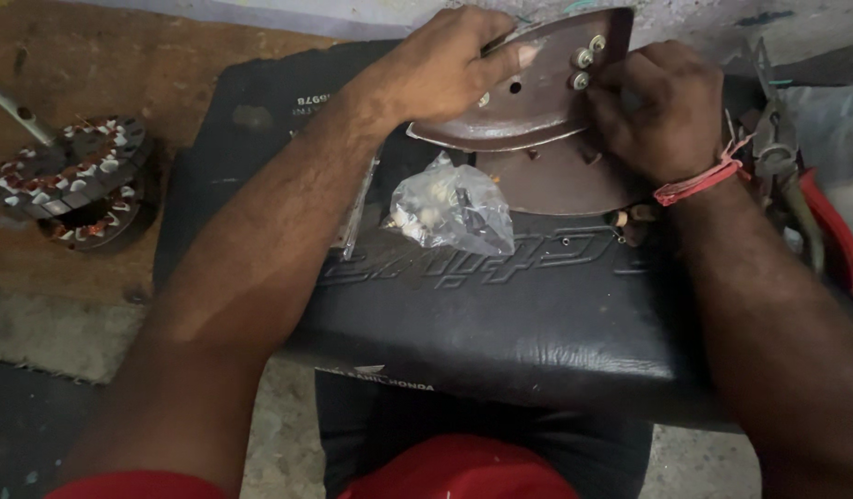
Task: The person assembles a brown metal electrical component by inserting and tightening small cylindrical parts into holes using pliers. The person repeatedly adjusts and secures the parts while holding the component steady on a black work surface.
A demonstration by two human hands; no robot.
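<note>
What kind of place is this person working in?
Probably a small repair workshop for electrical appliances, set up on the floor. A wound motor stator lies on the ground, pliers sit at the right, and a bag of small parts rests on the black seat.

Both forearms reach forward, converging toward each other. The left hand (450,65) is curled, palm down, thumb stretched toward the right hand (662,111), just beside it. The right hand's fingers are bunched in a pinch (fingertips hidden), with a red thread band round its wrist.
</note>
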